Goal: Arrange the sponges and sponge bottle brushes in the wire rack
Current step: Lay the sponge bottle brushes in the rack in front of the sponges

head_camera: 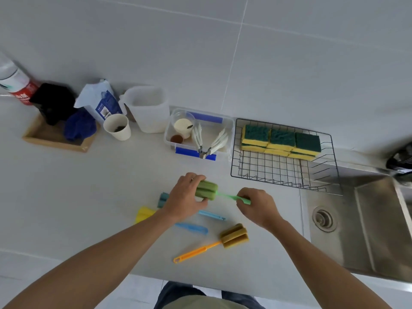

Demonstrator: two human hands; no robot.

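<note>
Two hands on the green bottle brush (206, 190): your left hand (186, 195) wraps fingers around its sponge head, your right hand (256, 205) pinches the handle, keeping it level above the surface. Sponges (281, 139) fill the wire rack's (281, 177) back row; the front stands open, just right.

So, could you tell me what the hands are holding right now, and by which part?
Both hold the green bottle brush: the left hand grips its sponge head, the right hand its handle end.
</note>
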